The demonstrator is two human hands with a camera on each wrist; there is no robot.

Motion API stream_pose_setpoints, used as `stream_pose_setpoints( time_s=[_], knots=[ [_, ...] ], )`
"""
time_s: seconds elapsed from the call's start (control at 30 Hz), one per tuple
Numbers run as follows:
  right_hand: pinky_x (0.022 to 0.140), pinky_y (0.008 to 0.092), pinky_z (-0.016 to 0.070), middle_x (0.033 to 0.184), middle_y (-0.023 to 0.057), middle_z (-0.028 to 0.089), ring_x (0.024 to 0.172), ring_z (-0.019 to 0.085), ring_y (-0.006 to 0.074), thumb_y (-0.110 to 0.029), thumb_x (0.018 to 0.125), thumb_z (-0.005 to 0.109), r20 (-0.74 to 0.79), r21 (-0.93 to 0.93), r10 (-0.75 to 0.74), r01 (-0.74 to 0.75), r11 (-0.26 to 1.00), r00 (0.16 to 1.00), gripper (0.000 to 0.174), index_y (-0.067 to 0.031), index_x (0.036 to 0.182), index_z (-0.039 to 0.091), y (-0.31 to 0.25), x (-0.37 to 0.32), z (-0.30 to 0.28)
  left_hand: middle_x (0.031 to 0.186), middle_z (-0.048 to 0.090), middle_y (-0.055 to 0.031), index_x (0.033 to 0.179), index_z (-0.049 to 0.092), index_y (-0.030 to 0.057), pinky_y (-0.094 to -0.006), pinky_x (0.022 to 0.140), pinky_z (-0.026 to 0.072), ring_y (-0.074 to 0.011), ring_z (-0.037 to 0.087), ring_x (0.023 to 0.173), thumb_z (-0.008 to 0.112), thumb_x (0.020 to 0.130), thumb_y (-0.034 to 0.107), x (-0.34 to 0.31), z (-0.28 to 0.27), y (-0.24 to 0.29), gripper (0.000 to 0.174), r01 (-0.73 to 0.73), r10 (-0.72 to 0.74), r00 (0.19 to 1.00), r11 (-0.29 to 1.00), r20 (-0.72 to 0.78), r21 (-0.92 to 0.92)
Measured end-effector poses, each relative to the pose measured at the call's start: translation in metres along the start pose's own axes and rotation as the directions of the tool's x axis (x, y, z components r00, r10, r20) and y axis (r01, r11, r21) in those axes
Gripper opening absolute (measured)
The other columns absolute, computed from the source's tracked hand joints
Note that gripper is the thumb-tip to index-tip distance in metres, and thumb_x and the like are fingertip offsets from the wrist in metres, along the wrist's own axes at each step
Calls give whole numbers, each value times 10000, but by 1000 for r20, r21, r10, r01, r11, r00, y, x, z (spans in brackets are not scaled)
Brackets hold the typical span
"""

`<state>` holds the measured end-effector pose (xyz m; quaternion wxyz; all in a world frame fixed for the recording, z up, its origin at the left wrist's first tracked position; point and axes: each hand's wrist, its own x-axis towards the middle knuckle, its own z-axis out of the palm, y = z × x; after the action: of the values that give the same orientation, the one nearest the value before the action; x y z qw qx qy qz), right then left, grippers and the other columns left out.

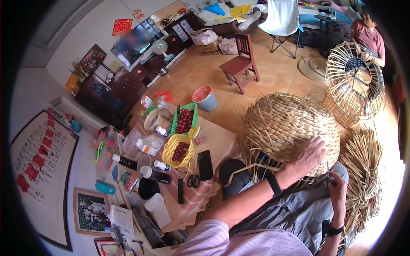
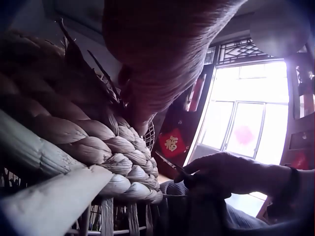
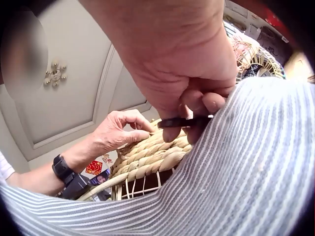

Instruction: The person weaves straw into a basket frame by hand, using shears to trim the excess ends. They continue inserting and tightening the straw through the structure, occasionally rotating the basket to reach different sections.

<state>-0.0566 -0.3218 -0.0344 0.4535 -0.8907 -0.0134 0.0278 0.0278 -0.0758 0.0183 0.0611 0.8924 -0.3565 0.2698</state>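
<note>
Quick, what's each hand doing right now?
Left hand: closed, thumb and finger pinching at the straw weave.
Right hand: closed, fingers curled round a dark, pointed tool.

1 dark red chair [image 1: 239,65], 1 green basket [image 1: 190,112], 1 yellow basket [image 1: 172,157], and white-striped grey cloth [image 3: 236,162].

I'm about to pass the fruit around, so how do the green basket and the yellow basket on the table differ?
The green basket is roughly rectangular, while the yellow basket is rounded. The green basket looks fuller, whereas the yellow basket seems to hold a smaller pile. The yellow basket sits nearer the black-handled scissors; the green basket is farther from them. Both have openwork sides and hold small, round, dark red fruit.
</note>
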Motion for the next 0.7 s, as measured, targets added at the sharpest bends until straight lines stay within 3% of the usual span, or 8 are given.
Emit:
stream_pose_setpoints(
  time_s=[0.13,0.17,0.23,0.37,0.47,0.6,0.7],
  knots=[
    [642,261,450,803,-24,599,683,531,83,122,961,660,-17,195,53,-48,980,998,481,-33,1411,725,22,7,10,996,658,-124,946,745,41,-404,1068,493,-261,604,1110,635,922,156,1,-19,10,160,-48,23,994,973,110,227],
    [619,248,447,823,-22,613,665,535,77,131,975,630,9,257,92,-91,962,996,492,-37,1431,709,23,6,8,1004,666,-128,955,752,33,-401,1044,495,-267,600,1100,644,915,169,2,-18,12,178,-63,16,983,965,181,253],
    [572,231,438,852,-17,635,629,535,68,140,992,595,51,370,145,-153,916,988,513,-47,1461,684,9,2,3,999,665,-129,957,754,32,-401,1034,495,-264,599,1099,650,911,174,0,-12,14,182,-35,-4,987,971,161,236],
    [478,210,355,886,-34,651,574,491,34,-46,1060,678,106,427,2,-47,903,994,438,-75,1496,655,41,4,6,997,664,-131,962,761,34,-395,1013,494,-257,598,1096,652,910,192,3,-14,15,199,-9,-30,987,969,155,247],
    [595,198,406,925,-43,651,675,533,37,-137,1037,776,144,428,-15,-49,903,989,491,-63,1503,642,36,6,1,1005,657,-138,955,753,32,-394,1011,490,-260,596,1093,644,917,202,4,-11,16,206,10,-57,983,967,176,253],
    [656,206,401,882,-63,598,732,514,28,32,959,739,-13,402,-98,95,911,995,489,-72,1435,697,71,20,23,1024,649,-150,969,739,29,-417,1043,488,-268,598,1094,623,928,185,2,-5,9,199,9,-30,994,980,102,198],
    [663,214,391,896,-67,550,740,489,30,122,908,700,-44,313,-72,83,946,996,516,-70,1387,734,69,21,23,1029,644,-157,989,723,24,-442,1071,484,-279,603,1102,603,938,167,0,-13,4,194,-22,10,997,986,76,164]
  ],
)
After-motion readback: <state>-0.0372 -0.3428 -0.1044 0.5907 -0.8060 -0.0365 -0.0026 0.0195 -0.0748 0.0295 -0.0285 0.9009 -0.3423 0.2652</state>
